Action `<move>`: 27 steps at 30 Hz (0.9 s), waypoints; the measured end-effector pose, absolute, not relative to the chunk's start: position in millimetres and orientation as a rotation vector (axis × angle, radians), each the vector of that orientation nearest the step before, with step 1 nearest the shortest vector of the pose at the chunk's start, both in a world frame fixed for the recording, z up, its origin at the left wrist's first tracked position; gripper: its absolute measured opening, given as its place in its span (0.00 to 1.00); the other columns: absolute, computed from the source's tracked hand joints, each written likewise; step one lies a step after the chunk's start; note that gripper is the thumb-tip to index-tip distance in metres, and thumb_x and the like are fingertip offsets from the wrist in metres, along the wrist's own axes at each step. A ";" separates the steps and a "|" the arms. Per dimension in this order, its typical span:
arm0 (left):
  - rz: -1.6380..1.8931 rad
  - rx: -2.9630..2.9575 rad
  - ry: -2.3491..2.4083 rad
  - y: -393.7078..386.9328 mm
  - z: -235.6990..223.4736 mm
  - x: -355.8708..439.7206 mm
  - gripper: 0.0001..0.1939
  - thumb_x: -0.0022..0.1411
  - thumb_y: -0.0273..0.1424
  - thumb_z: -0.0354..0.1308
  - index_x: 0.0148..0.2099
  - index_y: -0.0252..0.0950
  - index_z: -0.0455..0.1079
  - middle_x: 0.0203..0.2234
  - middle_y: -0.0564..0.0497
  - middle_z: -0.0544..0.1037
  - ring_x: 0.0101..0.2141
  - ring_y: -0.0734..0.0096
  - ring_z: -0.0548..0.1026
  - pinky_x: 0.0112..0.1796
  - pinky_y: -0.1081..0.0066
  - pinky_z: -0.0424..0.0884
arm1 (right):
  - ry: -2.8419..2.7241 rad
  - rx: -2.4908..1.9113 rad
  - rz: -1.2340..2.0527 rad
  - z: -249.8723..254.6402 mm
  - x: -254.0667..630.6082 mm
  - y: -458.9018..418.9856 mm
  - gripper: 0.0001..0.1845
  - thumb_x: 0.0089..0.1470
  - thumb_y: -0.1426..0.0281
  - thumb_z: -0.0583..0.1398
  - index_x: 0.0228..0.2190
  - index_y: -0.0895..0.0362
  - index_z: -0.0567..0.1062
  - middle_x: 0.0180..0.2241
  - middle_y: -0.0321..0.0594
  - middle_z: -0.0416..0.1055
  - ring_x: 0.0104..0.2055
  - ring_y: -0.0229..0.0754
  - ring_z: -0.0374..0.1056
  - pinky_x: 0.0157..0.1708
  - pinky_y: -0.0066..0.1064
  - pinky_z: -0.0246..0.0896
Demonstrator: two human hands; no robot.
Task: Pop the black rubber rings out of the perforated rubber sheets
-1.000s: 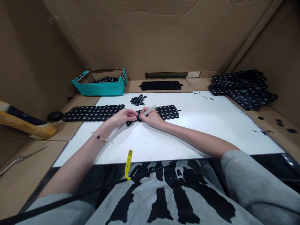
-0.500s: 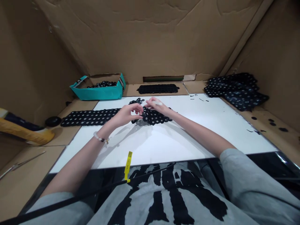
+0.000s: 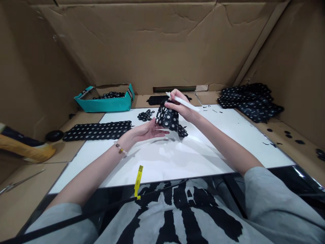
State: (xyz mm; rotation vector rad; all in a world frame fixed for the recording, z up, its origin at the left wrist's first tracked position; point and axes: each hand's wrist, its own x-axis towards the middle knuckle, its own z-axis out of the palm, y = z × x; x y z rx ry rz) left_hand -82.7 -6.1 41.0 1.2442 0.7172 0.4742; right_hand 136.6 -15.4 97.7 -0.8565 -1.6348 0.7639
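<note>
- Yellow tag (image 3: 138, 178) dangles from a cord on the chest, above the board's near edge; it could snag on the board if the person leans in.
- Left hand (image 3: 144, 132), bracelet (image 3: 120, 148) at the wrist, lies flat and open, holding nothing, its fingertips just beside the sheet.
- Right hand (image 3: 179, 105) is curled shut around a white pen (image 3: 184, 103), with the sheet seemingly pinched in its fingers.
- Black punched sheet (image 3: 167, 119) hangs in the air above the white board (image 3: 193, 152). With one hand bearing it and the pen sharing that grip, it could slip, or its thin links could tear.
- A moment earlier the sheet lay on the board under both hands; now it is lifted and the left hand has let go.
- Dotted strip (image 3: 98, 130) lies left of the hands, and loose black rings (image 3: 145, 115) sit just beyond them, where a falling sheet could scatter them.
- Farther off, a teal box (image 3: 101, 105) holds more rings, and a stack of sheets (image 3: 247, 103) sits at right.
</note>
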 end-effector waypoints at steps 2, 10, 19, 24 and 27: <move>0.566 1.170 0.716 -11.7 40.5 -76.7 0.25 0.52 0.53 0.66 0.38 0.35 0.71 0.34 0.42 0.80 0.38 0.58 0.78 0.43 0.58 0.73 | -1.689 -0.832 0.735 97.0 137.5 -19.0 0.23 0.46 0.57 0.67 0.29 0.53 0.59 0.31 0.34 0.60 0.36 0.39 0.60 0.38 0.29 0.58; 0.724 1.254 0.870 -23.5 33.7 -76.6 0.20 0.43 0.31 0.74 0.36 0.34 0.69 0.34 0.50 0.77 0.35 0.68 0.76 0.41 0.64 0.75 | -1.686 -1.082 0.588 68.3 150.0 -31.2 0.13 0.55 0.57 0.60 0.33 0.53 0.68 0.29 0.36 0.67 0.32 0.41 0.62 0.35 0.30 0.57; 0.673 1.102 0.887 -15.5 27.9 -83.9 0.10 0.50 0.26 0.70 0.35 0.33 0.74 0.32 0.49 0.78 0.32 0.73 0.75 0.39 0.69 0.74 | -1.387 -1.073 1.205 37.1 115.8 -64.8 0.07 0.44 0.71 0.60 0.31 0.55 0.70 0.25 0.33 0.73 0.26 0.37 0.68 0.30 0.29 0.64; 0.695 1.072 0.857 -17.4 24.2 -80.3 0.12 0.47 0.24 0.72 0.36 0.31 0.75 0.33 0.48 0.78 0.32 0.74 0.75 0.37 0.72 0.74 | -1.370 -1.126 1.154 32.5 115.8 -64.0 0.04 0.43 0.73 0.58 0.26 0.55 0.69 0.22 0.33 0.72 0.25 0.37 0.68 0.26 0.28 0.63; 0.712 1.072 0.869 -17.6 23.4 -79.2 0.13 0.47 0.24 0.72 0.35 0.31 0.74 0.32 0.49 0.78 0.31 0.75 0.75 0.38 0.71 0.74 | -1.353 -1.143 1.156 33.2 117.7 -63.1 0.02 0.43 0.73 0.57 0.25 0.55 0.68 0.21 0.33 0.71 0.23 0.36 0.67 0.25 0.27 0.62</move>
